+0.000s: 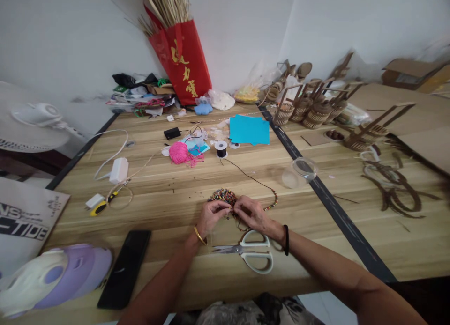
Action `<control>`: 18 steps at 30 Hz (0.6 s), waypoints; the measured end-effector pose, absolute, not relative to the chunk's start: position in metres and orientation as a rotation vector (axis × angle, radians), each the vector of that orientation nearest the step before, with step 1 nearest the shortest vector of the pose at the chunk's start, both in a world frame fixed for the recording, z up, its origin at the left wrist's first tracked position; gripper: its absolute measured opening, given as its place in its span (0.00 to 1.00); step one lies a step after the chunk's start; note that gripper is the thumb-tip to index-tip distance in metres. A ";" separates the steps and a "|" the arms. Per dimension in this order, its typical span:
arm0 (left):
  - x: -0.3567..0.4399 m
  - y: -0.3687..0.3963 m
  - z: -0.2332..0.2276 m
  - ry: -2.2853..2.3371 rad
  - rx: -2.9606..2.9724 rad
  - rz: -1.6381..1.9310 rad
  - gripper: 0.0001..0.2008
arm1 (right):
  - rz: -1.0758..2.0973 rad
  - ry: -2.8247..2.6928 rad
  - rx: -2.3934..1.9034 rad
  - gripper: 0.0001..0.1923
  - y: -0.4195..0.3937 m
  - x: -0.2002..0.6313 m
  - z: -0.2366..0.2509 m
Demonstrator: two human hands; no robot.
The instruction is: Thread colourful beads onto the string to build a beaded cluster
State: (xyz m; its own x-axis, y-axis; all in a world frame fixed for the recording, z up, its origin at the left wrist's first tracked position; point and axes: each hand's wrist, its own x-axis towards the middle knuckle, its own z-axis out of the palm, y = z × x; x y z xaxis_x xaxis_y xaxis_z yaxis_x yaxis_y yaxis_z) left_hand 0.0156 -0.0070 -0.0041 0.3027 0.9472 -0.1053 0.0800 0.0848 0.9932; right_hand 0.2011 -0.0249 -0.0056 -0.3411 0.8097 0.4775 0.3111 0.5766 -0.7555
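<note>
My left hand (212, 216) and my right hand (253, 213) meet at the near middle of the wooden table (168, 194), fingertips pinched together over a pile of small coloured beads (222, 195). A dark thread (246, 174) runs from a black spool (221, 149) to my hands, and a short string of threaded beads (272, 203) curves off to the right of my right hand. What exactly each fingertip pinches is too small to tell; it looks like a bead and the thread end. White-handled scissors (251, 252) lie just in front of my hands.
A black phone (124, 268) and a purple-and-white object (52, 278) lie near left. A clear plastic cup (299, 172) lies on its side at right. Pink yarn (180, 153), blue paper (249, 129), a white charger (118, 170), a red bag (183, 62) and woven baskets (305, 112) sit farther back.
</note>
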 end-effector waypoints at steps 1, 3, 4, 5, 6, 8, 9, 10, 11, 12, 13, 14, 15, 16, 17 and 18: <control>0.016 -0.007 -0.004 1.064 1.316 0.877 0.11 | 0.697 -1.907 -0.907 0.08 -0.025 0.201 -0.006; 0.016 -0.007 -0.005 1.056 1.308 0.879 0.10 | 0.695 -1.907 -0.912 0.08 -0.025 0.201 -0.006; 0.016 -0.007 -0.005 1.052 1.305 0.881 0.09 | 0.691 -1.907 -0.911 0.08 -0.025 0.201 -0.006; 0.016 -0.006 -0.005 1.049 1.302 0.884 0.09 | 0.686 -1.906 -0.908 0.08 -0.025 0.201 -0.007; 0.016 -0.006 -0.005 1.047 1.301 0.887 0.09 | 0.683 -1.906 -0.906 0.07 -0.025 0.201 -0.007; 0.016 -0.006 -0.005 1.046 1.302 0.890 0.09 | 0.677 -1.909 -0.905 0.07 -0.024 0.201 -0.008; 0.016 -0.006 -0.005 1.045 1.302 0.893 0.09 | 0.676 -1.911 -0.906 0.07 -0.024 0.201 -0.009; 0.016 -0.007 -0.005 1.044 1.302 0.895 0.09 | 0.676 -1.914 -0.907 0.07 -0.024 0.201 -0.009; 0.016 -0.007 -0.005 1.043 1.301 0.897 0.09 | 0.675 -1.916 -0.907 0.07 -0.024 0.201 -0.009; 0.016 -0.006 -0.005 1.042 1.301 0.897 0.09 | 0.674 -1.915 -0.904 0.07 -0.024 0.201 -0.009; 0.016 -0.006 -0.005 1.042 1.303 0.897 0.09 | 0.674 -1.913 -0.899 0.07 -0.024 0.201 -0.009; 0.016 -0.006 -0.005 1.041 1.305 0.897 0.09 | 0.676 -1.912 -0.895 0.07 -0.024 0.201 -0.009; 0.016 -0.006 -0.004 1.041 1.308 0.898 0.09 | 0.679 -1.912 -0.892 0.07 -0.024 0.201 -0.009; 0.016 -0.006 -0.004 1.041 1.310 0.901 0.09 | 0.684 -1.911 -0.891 0.07 -0.024 0.201 -0.009; 0.016 -0.006 -0.004 1.040 1.313 0.903 0.09 | 0.689 -1.912 -0.892 0.07 -0.024 0.201 -0.009; 0.016 -0.006 -0.003 1.040 1.316 0.904 0.09 | 0.693 -1.913 -0.893 0.07 -0.024 0.201 -0.009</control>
